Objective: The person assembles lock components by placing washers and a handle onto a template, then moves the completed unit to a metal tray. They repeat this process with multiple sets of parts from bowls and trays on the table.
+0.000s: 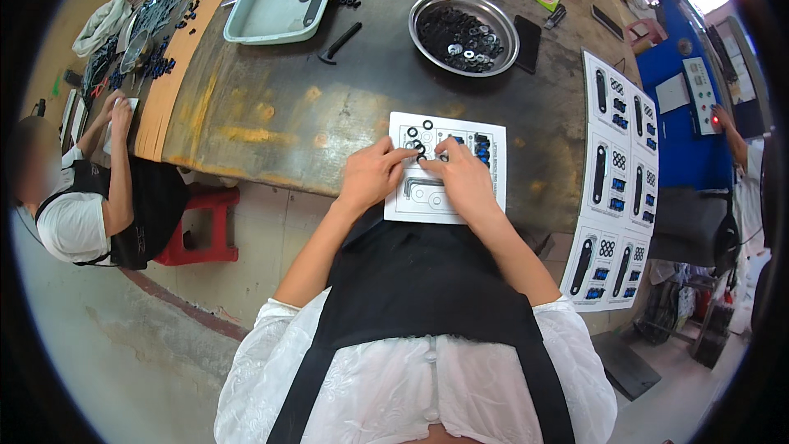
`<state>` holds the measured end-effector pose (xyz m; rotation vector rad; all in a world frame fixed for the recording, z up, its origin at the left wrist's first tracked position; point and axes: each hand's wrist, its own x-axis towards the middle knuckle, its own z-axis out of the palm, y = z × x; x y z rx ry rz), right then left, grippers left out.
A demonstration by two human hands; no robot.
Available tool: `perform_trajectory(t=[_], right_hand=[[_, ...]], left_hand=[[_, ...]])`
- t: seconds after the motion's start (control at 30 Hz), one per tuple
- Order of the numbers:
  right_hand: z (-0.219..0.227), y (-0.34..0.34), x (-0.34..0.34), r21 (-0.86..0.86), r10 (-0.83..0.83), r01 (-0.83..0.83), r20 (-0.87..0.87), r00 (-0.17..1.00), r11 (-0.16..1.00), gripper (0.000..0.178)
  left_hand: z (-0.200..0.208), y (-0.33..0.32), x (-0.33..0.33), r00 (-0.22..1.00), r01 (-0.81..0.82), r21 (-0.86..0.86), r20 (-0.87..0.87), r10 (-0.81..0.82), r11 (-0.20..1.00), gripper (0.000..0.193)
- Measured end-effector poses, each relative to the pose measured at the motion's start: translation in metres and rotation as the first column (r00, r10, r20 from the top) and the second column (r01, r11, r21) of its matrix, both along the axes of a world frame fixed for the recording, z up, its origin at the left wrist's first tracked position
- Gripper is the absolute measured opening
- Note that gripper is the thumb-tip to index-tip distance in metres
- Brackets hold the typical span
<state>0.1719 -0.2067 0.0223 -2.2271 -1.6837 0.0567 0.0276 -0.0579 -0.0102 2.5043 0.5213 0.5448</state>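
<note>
A white printed card (pixel 396 210) lies on the table in front of me, its lower edge next to my black apron. Near its upper left are several black rings (pixel 412 132). My left hand (pixel 370 173) rests over the card's left side, index finger stretched to the rings and the other fingers partly bent. From the other side my right hand (pixel 467 179) reaches in, thumb and index finger apart, the thumb tip touching the rings. Blue-and-black bolt-like parts (pixel 482 150) sit at the card's right. Below my fingers shows a black L-shaped hex key (pixel 408 187).
A metal bowl (pixel 418 53) of black and silver washers stands ahead, beside a dark phone (pixel 528 43). Left of it lie a small hammer (pixel 339 43) and a pale green tub (pixel 238 29). Packed cards (pixel 580 222) line the right. Co-workers are at both sides; a red stool (pixel 218 230) stands left.
</note>
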Motion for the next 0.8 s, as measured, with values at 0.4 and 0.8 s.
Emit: perform_trajectory(t=[0.4, 0.8], right_hand=[[0.003, -0.003, -0.002, -0.013, -0.077, 0.077, -0.026, 0.997, 0.997, 0.026], [-0.003, 0.019, 0.006, 0.115, -0.038, 0.034, 0.029, 0.999, 0.993, 0.026]], left_hand=[[-0.005, -0.005, -0.013, 0.998, 0.055, 0.154, -0.049, -0.048, 0.986, 0.034], [-0.003, 0.011, -0.006, 0.998, 0.007, 0.128, -0.059, 0.0, 0.992, 0.034]])
